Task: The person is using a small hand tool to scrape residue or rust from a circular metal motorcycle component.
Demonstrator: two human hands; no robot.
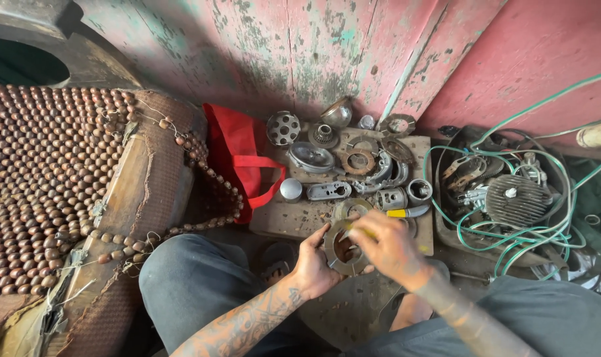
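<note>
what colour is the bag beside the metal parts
Red, with red handles; the bag shows best in the head view.

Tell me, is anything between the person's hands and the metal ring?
Nothing visible is. The left hand already grips the round metal ring by its rim, and the right hand rests across its top, its fingers blurred and seemingly holding a small yellowish thing against it.

Tattooed left forearm, bare grimy hands (353,254), grey trousers
</note>
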